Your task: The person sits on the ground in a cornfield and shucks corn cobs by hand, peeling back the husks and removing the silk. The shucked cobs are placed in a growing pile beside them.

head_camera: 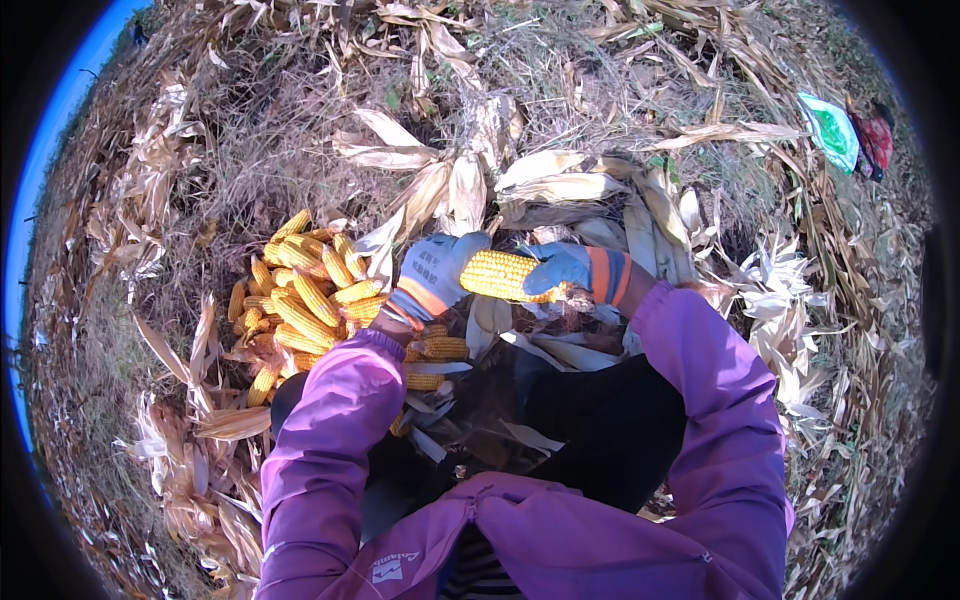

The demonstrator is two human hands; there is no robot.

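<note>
A bare yellow corn cob point(499, 275), its kernels showing, lies across between my two gloved hands. My left hand point(442, 268), in a white and blue-grey work glove with an orange-banded cuff, closes on the cob's left end. At the other end, near the stalk stub, my right hand point(559, 271) grips it in a matching glove. Below and left of my left hand sits a pile of husked corn ears point(304, 296), part of it hidden behind my left forearm. Dry corn husks point(559, 184) spread on the ground just beyond my hands.
My bent legs in black trousers point(607, 427) are close below my hands. Loose husks point(780, 307) lie at the right and more at the lower left. Dry grass and stalks cover the ground ahead. A green and white bag point(831, 133) lies far right beside a red patterned item point(874, 141).
</note>
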